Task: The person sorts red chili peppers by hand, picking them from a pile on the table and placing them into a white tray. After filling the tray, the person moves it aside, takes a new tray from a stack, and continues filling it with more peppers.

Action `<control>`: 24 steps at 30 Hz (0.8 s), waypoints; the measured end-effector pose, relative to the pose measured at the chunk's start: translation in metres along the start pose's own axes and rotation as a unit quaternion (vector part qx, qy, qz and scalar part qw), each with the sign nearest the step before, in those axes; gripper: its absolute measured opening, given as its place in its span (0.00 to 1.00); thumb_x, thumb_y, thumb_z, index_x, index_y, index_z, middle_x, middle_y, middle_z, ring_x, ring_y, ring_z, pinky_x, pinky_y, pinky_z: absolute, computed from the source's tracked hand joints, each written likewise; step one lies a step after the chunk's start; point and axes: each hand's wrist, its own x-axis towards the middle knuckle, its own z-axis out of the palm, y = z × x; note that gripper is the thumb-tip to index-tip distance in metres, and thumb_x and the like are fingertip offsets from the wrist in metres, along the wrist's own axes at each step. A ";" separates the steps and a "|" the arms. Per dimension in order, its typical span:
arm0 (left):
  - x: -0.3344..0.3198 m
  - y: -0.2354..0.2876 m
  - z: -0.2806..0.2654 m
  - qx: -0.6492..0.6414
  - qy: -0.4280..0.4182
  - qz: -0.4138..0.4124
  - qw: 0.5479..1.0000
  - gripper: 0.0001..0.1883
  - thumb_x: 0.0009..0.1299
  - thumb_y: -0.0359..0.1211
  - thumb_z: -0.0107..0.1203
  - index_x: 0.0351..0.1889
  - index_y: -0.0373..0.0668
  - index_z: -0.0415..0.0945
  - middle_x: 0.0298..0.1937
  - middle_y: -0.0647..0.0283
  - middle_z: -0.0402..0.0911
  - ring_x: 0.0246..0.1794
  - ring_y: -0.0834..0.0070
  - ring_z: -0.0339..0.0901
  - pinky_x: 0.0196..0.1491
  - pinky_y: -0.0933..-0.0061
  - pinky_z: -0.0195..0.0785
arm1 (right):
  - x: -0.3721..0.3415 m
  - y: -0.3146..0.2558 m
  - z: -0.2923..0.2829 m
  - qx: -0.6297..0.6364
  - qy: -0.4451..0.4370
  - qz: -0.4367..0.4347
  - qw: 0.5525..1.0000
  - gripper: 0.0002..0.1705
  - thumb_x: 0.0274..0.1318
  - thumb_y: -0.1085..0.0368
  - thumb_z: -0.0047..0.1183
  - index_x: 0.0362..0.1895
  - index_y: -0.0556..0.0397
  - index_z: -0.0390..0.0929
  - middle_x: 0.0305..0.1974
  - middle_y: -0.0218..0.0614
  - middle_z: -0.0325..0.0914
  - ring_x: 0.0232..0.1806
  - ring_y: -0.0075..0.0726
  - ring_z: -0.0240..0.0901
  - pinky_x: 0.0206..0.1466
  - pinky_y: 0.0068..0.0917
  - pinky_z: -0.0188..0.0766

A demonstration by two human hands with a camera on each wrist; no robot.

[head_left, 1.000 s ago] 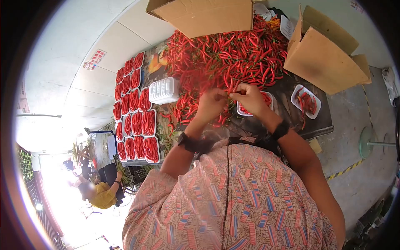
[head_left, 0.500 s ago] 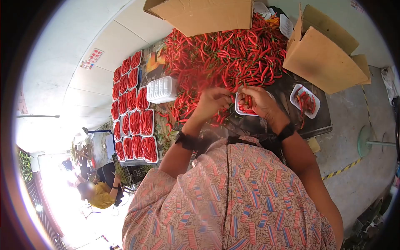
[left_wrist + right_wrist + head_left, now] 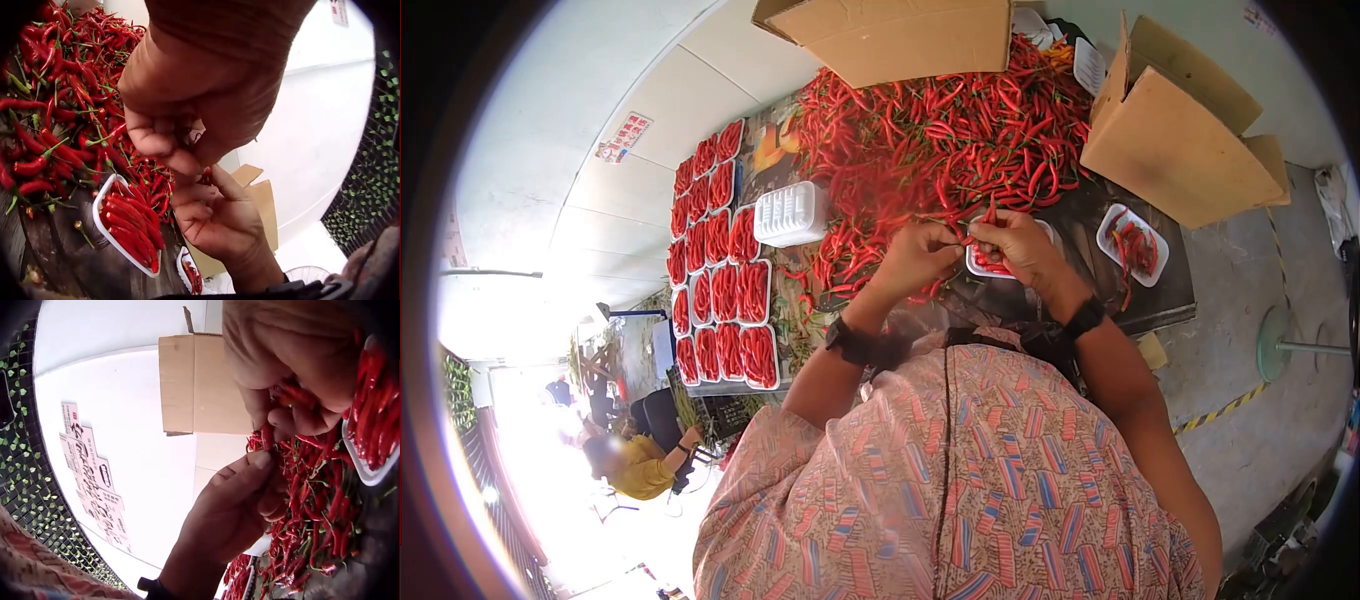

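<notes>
Over the near edge of the chili pile, my two hands meet. My right hand (image 3: 1018, 250) curls around red chilies (image 3: 294, 395), one of which points up past its fingers in the head view. My left hand (image 3: 915, 262) brings thumb and forefinger together on the end of a chili (image 3: 267, 435) that my right fingers also hold. Its other fingers are curled in, and its palm is hidden. Just below the right hand, a white tray (image 3: 102, 220) holds red chilies (image 3: 130, 226) laid side by side.
Loose red chilies (image 3: 960, 130) cover the table's far side. A stack of white trays (image 3: 790, 215) stands left, beside rows of filled trays (image 3: 722, 296). Cardboard boxes (image 3: 1170, 150) stand at the back and right. Another tray (image 3: 1116, 228) with a few chilies sits at right.
My hands were together, parted slightly half a second ago, and meet again now. A red chili now stands up from my right hand. The tray below has stayed in place.
</notes>
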 end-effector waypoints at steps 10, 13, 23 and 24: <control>0.010 0.011 0.004 0.063 0.062 -0.019 0.996 0.05 0.64 0.28 0.56 0.29 0.35 0.77 0.19 0.63 0.77 0.17 0.81 0.73 0.20 0.78 0.64 | -0.001 -0.002 0.022 -0.436 0.119 -0.275 0.849 0.12 0.44 0.64 0.63 0.28 0.59 0.77 0.22 0.43 0.75 0.25 0.35 0.74 0.30 0.36 0.68; 0.010 0.027 0.007 0.021 0.064 -0.067 0.996 0.07 0.64 0.30 0.57 0.27 0.36 0.77 0.19 0.63 0.77 0.18 0.81 0.73 0.21 0.78 0.65 | -0.006 -0.008 0.025 -0.456 0.128 -0.312 0.823 0.06 0.50 0.69 0.62 0.28 0.57 0.78 0.24 0.24 0.77 0.24 0.14 0.65 0.27 0.20 0.65; -0.018 -0.005 -0.052 0.124 -0.097 -0.183 0.970 0.16 0.67 0.43 0.57 0.32 0.38 0.83 0.26 0.64 0.82 0.26 0.79 0.79 0.32 0.77 0.70 | -0.017 -0.025 -0.019 0.036 0.196 -0.116 0.973 0.15 0.58 0.58 0.56 0.22 0.49 0.71 0.20 0.27 0.70 0.18 0.21 0.60 0.22 0.20 0.57; -0.021 -0.006 -0.052 0.255 -0.066 -0.127 0.956 0.16 0.66 0.43 0.57 0.33 0.38 0.83 0.27 0.62 0.82 0.28 0.77 0.80 0.34 0.74 0.70 | -0.016 -0.023 -0.023 0.035 0.194 -0.116 0.973 0.15 0.58 0.58 0.56 0.22 0.49 0.71 0.20 0.27 0.70 0.18 0.21 0.60 0.22 0.20 0.57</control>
